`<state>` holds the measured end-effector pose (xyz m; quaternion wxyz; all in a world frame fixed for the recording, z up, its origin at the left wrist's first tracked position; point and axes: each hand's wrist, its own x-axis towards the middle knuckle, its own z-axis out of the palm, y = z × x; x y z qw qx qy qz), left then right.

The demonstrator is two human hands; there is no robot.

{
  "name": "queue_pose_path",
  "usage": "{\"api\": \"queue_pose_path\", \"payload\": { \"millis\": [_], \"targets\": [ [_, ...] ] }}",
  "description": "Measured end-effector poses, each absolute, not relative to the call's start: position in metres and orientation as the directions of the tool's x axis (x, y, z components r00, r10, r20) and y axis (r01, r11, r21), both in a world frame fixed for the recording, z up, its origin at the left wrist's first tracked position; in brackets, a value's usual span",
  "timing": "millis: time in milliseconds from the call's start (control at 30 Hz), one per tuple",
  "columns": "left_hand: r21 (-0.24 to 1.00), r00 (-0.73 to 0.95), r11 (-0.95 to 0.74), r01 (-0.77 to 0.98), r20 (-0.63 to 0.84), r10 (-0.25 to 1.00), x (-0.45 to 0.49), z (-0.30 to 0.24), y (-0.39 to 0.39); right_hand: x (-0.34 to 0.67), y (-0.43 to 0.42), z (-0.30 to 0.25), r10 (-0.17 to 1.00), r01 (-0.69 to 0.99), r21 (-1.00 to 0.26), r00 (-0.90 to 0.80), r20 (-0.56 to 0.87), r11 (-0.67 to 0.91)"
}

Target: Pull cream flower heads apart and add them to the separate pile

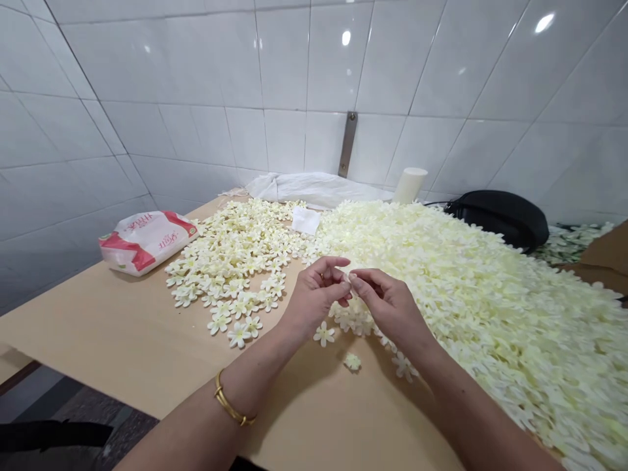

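Note:
My left hand (314, 296) and my right hand (387, 304) meet over the wooden table (122, 327), fingertips pinched together on a small pale artificial flower (349, 277) that is mostly hidden between them. A gold bangle (229, 404) sits on my left wrist. A big heap of cream fabric flowers (481, 288) lies to the right of my hands. A thinner spread of single flowers (230, 261) lies to the left. A few loose flowers (324, 334) rest just below my hands.
A red and white tissue pack (146, 240) lies at the table's left. A white cloth (314, 188), a white cylinder (410, 185) and a black bag (500, 217) sit along the tiled wall. Brown cardboard (608, 252) shows at the right edge.

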<state>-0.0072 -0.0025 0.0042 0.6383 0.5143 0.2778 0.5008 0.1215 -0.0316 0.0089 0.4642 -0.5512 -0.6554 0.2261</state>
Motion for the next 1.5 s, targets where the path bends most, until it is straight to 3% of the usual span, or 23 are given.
{"api": "queue_pose_path", "payload": {
  "millis": [100,200,267,333,467,567,967,1200,1500],
  "targets": [
    [0.96,0.34,-0.101,-0.261,0.189,0.921,-0.006,0.003,-0.003,0.122,-0.031,0.008,0.931,0.54,-0.797,0.063,0.359,0.271],
    [0.976,0.244,-0.12,-0.18,0.163,0.956,-0.007,0.0,0.001,0.129,-0.028,0.007,0.827,0.757,-0.602,0.152,0.541,0.255],
    [0.979,0.164,-0.09,-0.18,0.121,0.979,-0.009,0.0,0.006,0.131,-0.028,0.007,0.762,0.834,-0.477,0.111,0.637,0.278],
    [0.975,0.095,-0.054,-0.213,0.076,0.993,-0.012,-0.001,0.011,0.129,-0.03,0.006,0.771,0.825,-0.424,-0.021,0.637,0.373],
    [0.954,0.019,-0.021,-0.299,0.028,0.999,-0.017,0.0,0.018,0.116,-0.038,0.0,0.761,0.709,-0.322,-0.473,0.443,0.628],
    [0.946,0.021,0.014,-0.325,-0.007,1.0,-0.018,0.0,0.02,0.106,-0.041,-0.007,0.732,0.698,-0.235,-0.606,0.311,0.677],
    [0.959,0.097,0.053,-0.278,-0.027,0.995,-0.017,0.0,0.018,0.109,-0.04,-0.003,0.782,0.768,-0.188,-0.552,0.289,0.612],
    [0.963,0.102,0.068,-0.259,-0.043,0.994,-0.017,0.0,0.018,0.106,-0.043,-0.003,0.784,0.774,-0.143,-0.588,0.201,0.617],
    [0.963,0.129,0.063,-0.261,-0.03,0.991,-0.018,-0.003,0.02,0.122,-0.041,0.011,0.791,0.758,-0.225,-0.582,0.188,0.612]
  ]
}}
